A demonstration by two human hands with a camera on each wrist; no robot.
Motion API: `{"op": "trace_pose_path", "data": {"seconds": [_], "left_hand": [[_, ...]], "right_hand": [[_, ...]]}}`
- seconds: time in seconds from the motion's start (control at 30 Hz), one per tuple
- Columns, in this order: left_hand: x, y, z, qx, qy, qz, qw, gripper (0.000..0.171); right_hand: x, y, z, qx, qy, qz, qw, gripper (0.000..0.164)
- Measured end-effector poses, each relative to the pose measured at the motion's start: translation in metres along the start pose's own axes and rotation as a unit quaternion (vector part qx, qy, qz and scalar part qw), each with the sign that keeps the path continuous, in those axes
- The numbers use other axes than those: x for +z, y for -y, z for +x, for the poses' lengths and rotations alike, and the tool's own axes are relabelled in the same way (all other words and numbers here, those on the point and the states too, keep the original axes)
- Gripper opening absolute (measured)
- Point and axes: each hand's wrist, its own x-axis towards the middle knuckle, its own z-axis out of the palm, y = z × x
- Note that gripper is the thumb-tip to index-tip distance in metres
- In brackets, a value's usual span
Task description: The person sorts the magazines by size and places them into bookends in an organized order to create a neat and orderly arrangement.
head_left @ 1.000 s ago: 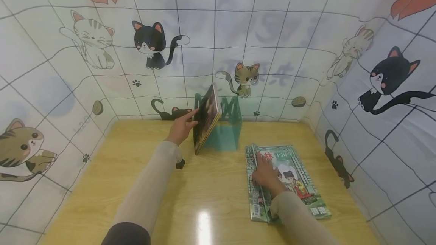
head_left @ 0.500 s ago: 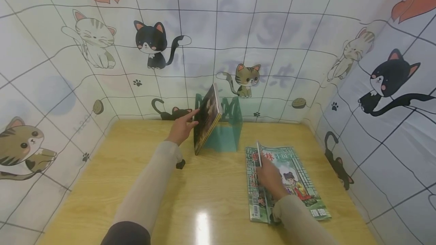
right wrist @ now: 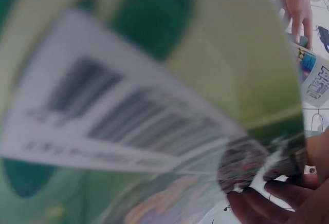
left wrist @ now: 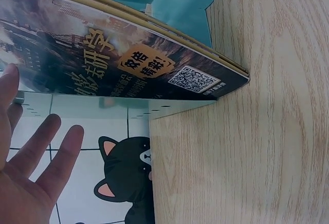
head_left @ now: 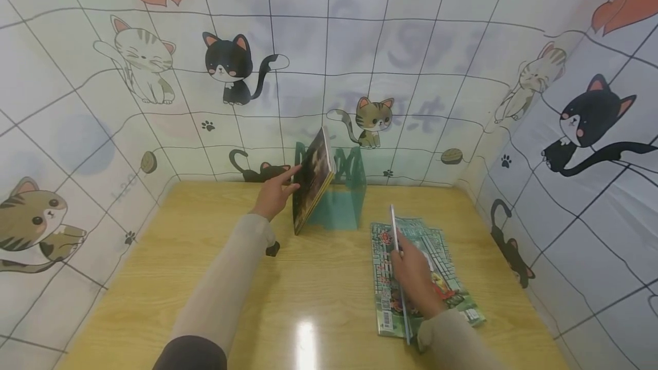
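Note:
My left hand point(head_left: 275, 193) holds its fingers extended against a few dark-covered magazines point(head_left: 312, 179), which lean tilted in a teal bookend point(head_left: 336, 213). Spread fingers point(left wrist: 67, 147) appear in the left wrist view, one of them at the dark cover point(left wrist: 139, 62). My right hand point(head_left: 415, 276) grips a thin magazine point(head_left: 394, 233), lifted on edge so that mostly its narrow side shows from above. In the right wrist view its green back cover with a barcode point(right wrist: 139, 116) fills most of the picture, blurred. Beneath it, other green magazines point(head_left: 382, 296) lie overlapping on the table.
The wooden table point(head_left: 303, 284) is enclosed by a cat-print cloth point(head_left: 293, 84) at the back and both sides. The bookend stands close to the back cloth. A small black object point(head_left: 273, 249) shows beside the left wrist.
The right hand has raised the top green magazine from lying flat to standing on edge, uncovering magazines under it. The left hand and the leaning magazines have stayed in place.

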Motion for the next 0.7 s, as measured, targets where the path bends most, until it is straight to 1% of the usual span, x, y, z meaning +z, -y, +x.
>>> {"op": "trace_pose_path", "data": {"seconds": [0.1,0.2,0.27,0.4,0.53,0.6,0.7], "left_hand": [[0.000,0.000,0.000,-0.001,0.001,-0.002,1.0000,0.055],[0.001,-0.002,0.000,-0.002,0.000,-0.005,1.0000,0.055],[0.000,-0.002,0.000,-0.005,0.000,-0.004,1.0000,0.055],[-0.001,-0.004,-0.001,-0.010,0.001,0.000,1.0000,0.055],[-0.001,-0.005,-0.002,-0.015,0.000,-0.006,0.9999,0.055],[0.000,-0.003,-0.002,-0.017,0.000,-0.011,0.9998,0.055],[0.001,-0.001,-0.001,-0.016,0.000,-0.017,0.9997,0.056]], "right_hand": [[0.001,0.000,-0.006,-0.028,-0.038,0.011,0.999,0.051],[0.000,0.002,-0.012,-0.051,-0.071,0.035,0.996,0.048],[0.000,0.005,-0.015,-0.070,-0.095,0.048,0.992,0.046],[-0.001,0.012,-0.022,-0.113,-0.130,0.067,0.983,0.046],[0.001,0.019,-0.027,-0.150,-0.158,0.073,0.973,0.047],[0.001,0.024,-0.029,-0.156,-0.168,0.071,0.971,0.047],[0.002,0.032,-0.031,-0.161,-0.168,0.076,0.970,0.047]]}}
